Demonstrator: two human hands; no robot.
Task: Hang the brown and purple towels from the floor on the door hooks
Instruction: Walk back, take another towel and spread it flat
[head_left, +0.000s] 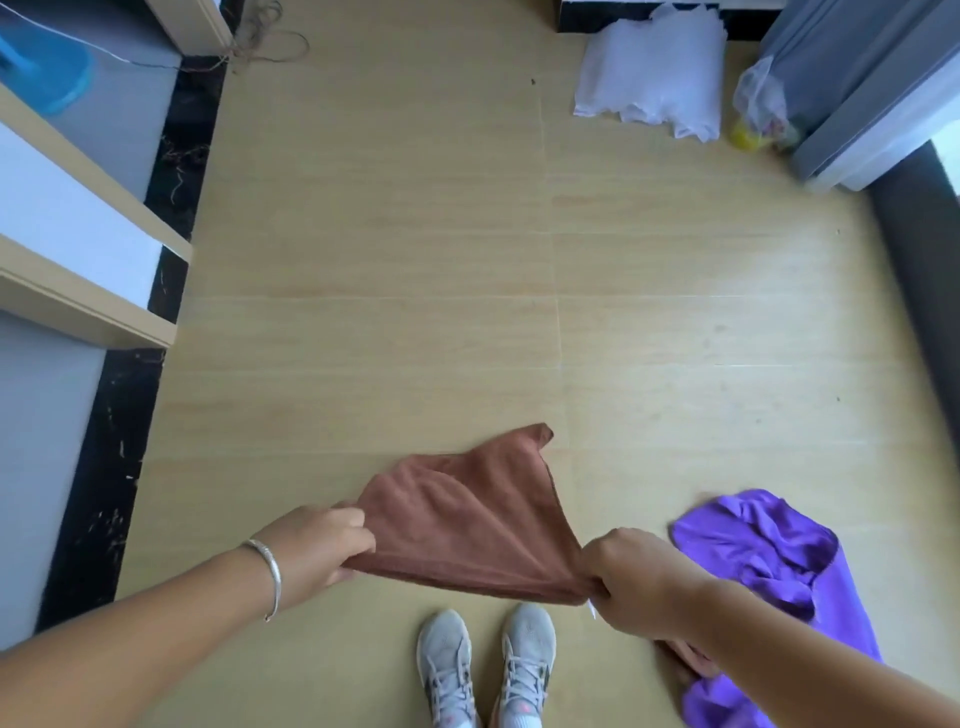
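The brown towel (467, 525) is stretched between both hands above the floor (415, 260), in front of the person's shoes (485, 670). The left hand (317, 545) pinches one corner and the right hand (628, 577) grips the other, both with fingers curled round the cloth. The far corner hangs loose, so the towel could slip from either pinch or drag and catch underfoot if the person steps forward.

The purple towel (763, 566) lies crumpled on the floor just right of the right arm, with a bit of brownish cloth beside it that I cannot identify; turning that way risks treading on it. No door hooks are in view, so the carry probably means turning round.

Ahead the floor is open. A door frame (104, 249) bounds the left, and a white cloth (654, 78) and a plastic bag (763, 104) sit at the far right corner.
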